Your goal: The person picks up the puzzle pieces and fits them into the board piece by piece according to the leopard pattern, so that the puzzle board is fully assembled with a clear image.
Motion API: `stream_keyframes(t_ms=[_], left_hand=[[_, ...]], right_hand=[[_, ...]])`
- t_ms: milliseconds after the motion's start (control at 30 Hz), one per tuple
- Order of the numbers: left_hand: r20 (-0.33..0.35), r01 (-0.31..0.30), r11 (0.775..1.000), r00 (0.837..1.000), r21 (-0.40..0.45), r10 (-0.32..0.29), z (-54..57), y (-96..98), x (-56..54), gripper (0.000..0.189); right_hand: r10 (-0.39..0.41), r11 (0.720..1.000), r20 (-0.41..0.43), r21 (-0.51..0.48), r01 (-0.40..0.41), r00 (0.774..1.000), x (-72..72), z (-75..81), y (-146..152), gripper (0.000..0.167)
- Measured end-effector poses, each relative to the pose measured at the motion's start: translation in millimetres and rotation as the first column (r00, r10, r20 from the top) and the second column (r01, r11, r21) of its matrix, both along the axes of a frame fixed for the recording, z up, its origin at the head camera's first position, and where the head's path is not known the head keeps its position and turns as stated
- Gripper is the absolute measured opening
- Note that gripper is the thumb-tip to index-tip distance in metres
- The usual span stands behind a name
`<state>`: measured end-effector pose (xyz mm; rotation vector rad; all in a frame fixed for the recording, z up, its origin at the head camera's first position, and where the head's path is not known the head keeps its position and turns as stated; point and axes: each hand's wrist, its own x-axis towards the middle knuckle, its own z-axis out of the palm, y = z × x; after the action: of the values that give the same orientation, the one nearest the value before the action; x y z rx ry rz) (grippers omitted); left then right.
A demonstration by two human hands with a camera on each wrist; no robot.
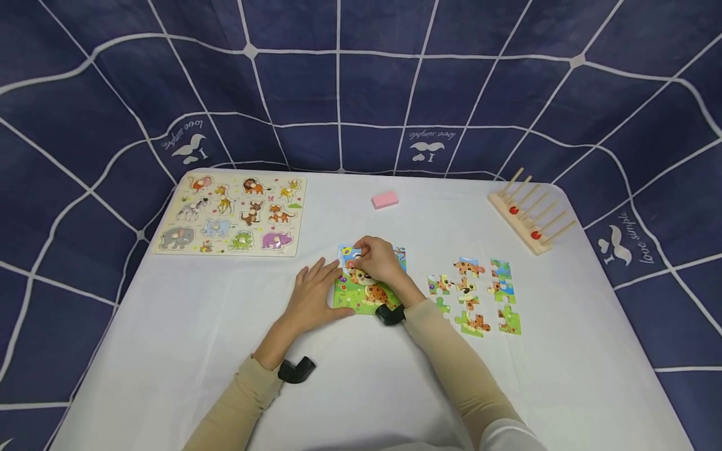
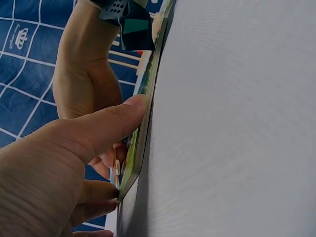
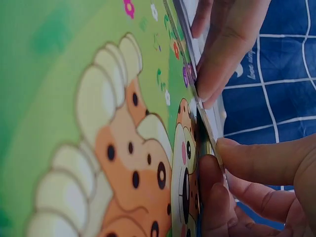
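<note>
A puzzle board [image 1: 345, 302] with a cartoon leopard on green grass lies in front of me. My right hand [image 1: 379, 258] reaches over its far left part, thumb and fingers pinching a puzzle piece [image 1: 349, 254] with a yellow and blue picture at that corner. In the left wrist view, the thin piece [image 2: 117, 167] shows edge-on between the right fingers. My left hand [image 1: 313, 299] lies along the board's left side, fingers extended at the edge and thumb touching the near edge.
Several loose puzzle pieces [image 1: 467, 289] lie right of the board. A wooden animal peg puzzle [image 1: 237, 216] is at the back left, a pink block [image 1: 385, 200] at the back middle. A wooden rack [image 1: 519, 222] with upright sticks and red beads stands back right.
</note>
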<state>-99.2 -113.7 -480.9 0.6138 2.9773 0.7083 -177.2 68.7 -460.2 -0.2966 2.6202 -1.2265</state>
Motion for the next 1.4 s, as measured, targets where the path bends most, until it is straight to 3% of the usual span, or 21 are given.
stream_keyframes(t_ms=[367, 600, 967, 1400], left_hand=[[-0.001, 0.008, 1.0, 1.0, -0.006, -0.008, 4.0, 0.5, -2.2, 0.089], [0.013, 0.016, 0.999, 1.0, -0.04, -0.015, 8.1, 1.6, -2.8, 0.094], [-0.017, 0.041, 0.997, 0.999, -0.058, -0.042, 7.1, 0.8, -0.5, 0.093], [0.015, 0.067, 0.997, 0.998, -0.024, -0.067, 5.0, 1.1, -1.6, 0.095]], right_hand=[[-0.03, 0.997, -0.016, 0.068, 0.031, 0.999, 1.5, 6.7, -3.7, 0.029], [-0.014, 0.991, -0.079, 0.132, 0.024, 0.997, 2.5, 6.6, -3.7, 0.027], [-0.03, 0.989, -0.095, 0.143, 0.044, 0.995, 4.5, 2.4, -4.0, 0.028], [-0.011, 0.991, -0.104, 0.129, 0.025, 0.994, 5.3, -0.8, -2.6, 0.03]])
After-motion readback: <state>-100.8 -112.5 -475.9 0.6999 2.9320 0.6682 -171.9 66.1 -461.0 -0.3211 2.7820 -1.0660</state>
